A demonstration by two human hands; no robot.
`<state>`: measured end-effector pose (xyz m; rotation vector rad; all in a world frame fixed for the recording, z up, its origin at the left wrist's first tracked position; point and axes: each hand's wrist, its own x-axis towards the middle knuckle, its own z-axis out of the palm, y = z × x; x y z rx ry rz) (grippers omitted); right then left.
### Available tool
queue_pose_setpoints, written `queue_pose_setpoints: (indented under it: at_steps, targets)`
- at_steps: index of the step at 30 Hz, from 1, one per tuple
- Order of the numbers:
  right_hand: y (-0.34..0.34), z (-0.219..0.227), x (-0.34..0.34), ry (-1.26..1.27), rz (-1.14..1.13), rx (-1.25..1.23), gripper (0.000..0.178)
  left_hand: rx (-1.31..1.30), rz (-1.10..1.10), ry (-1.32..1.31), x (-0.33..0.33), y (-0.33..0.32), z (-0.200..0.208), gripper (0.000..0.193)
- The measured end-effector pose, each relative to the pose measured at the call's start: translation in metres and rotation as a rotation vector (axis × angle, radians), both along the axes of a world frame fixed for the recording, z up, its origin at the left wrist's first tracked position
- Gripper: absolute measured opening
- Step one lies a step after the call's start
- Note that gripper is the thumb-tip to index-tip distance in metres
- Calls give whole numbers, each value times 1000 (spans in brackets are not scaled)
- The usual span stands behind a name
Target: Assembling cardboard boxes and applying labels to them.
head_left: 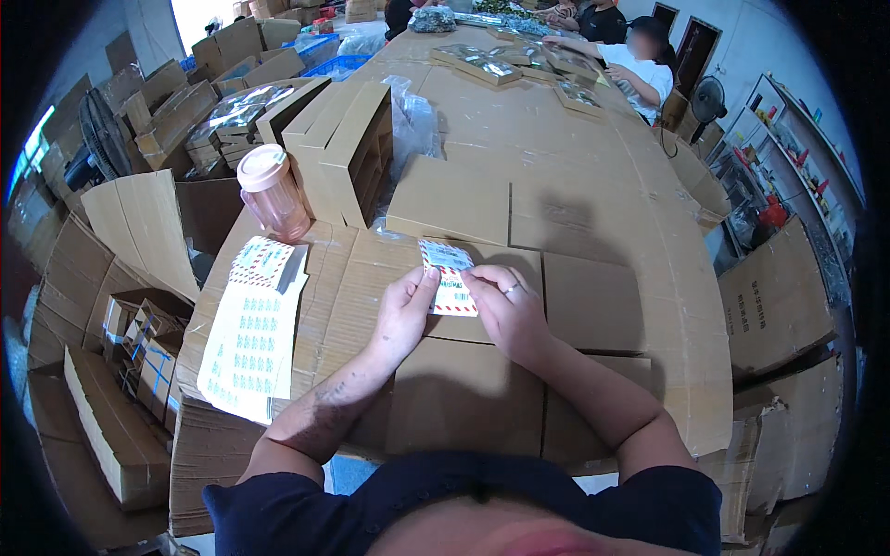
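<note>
Both my hands hold a small printed card (451, 295) with a striped red and blue edge, above the middle of the table. It looks folded or doubled, with a bluish upper part and a white lower part; I cannot tell which. My left hand (408, 306) pinches its left side with the thumb on top. On its right side, my right hand (505, 306), wearing a ring, has its fingers closed. Under and around the hands lie flat brown cardboard boxes (593, 301). More striped cards (262, 263) are piled on white sheets of green-printed stickers (252, 347) to the left.
A pink lidded jug (275, 195) stands at the left edge, beside upright open brown boxes (338, 153). Clear plastic wrap (413, 120) lies behind them. Farther along the table are film-wrapped flat boxes (477, 63) and a person in white (649, 79). Cartons (779, 287) stand at right.
</note>
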<state>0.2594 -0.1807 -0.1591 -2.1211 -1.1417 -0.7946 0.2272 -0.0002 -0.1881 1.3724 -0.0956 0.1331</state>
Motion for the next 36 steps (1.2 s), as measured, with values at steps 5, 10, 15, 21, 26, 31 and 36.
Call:
queue_pose_setpoints:
  at_steps: [5, 10, 15, 21, 26, 31, 36]
  targets:
    - [2, 5, -5, 0, 35, 11, 24, -127, 19, 15, -1, -4, 9, 36]
    - [0, -1, -1, 88, -14, 88, 19, 241, -87, -38, -10, -2, 13, 38]
    - [-1, -5, 3, -63, 14, 71, 20, -20, -182, -37, -7, 1, 8, 36]
    - [-6, 3, -2, -224, 96, -91, 21, -295, -240, 217, 1, 11, 17, 38]
    - [-1, -1, -4, -270, -22, -20, 30, -265, -185, 133, 0, 7, 17, 36]
    - [-2, -2, -12, -285, -61, -145, 35, -252, -184, 104, -3, 7, 13, 35]
    - [-4, -5, -9, -299, -72, -161, 32, -325, -119, 161, 0, 11, 16, 33]
